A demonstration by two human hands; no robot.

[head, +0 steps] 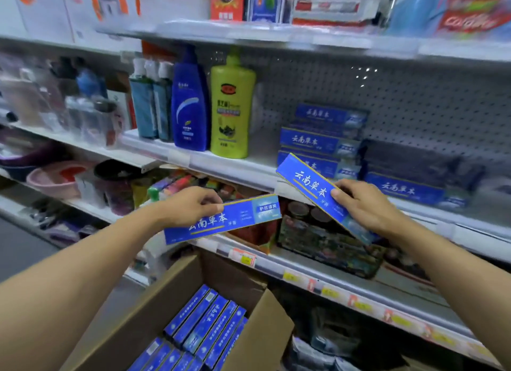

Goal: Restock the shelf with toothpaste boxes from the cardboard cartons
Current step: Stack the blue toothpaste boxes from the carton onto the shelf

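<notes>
My left hand (190,207) grips a blue toothpaste box (237,218) by its left part, held nearly level in front of the lower shelf. My right hand (365,204) holds a second blue toothpaste box (307,186), tilted with its far end up toward the middle shelf (229,163). On that shelf a stack of the same blue boxes (318,141) stands against the pegboard, with one more box (409,189) lying to its right. Below me an open cardboard carton (154,309) holds several blue toothpaste boxes (204,329) on edge.
A blue bottle (190,105) and a yellow-green bottle (231,107) stand left of the stack on the middle shelf. Packaged goods (326,240) fill the lower shelf behind price tags (244,257). Basins and containers (55,177) sit on shelves at the left.
</notes>
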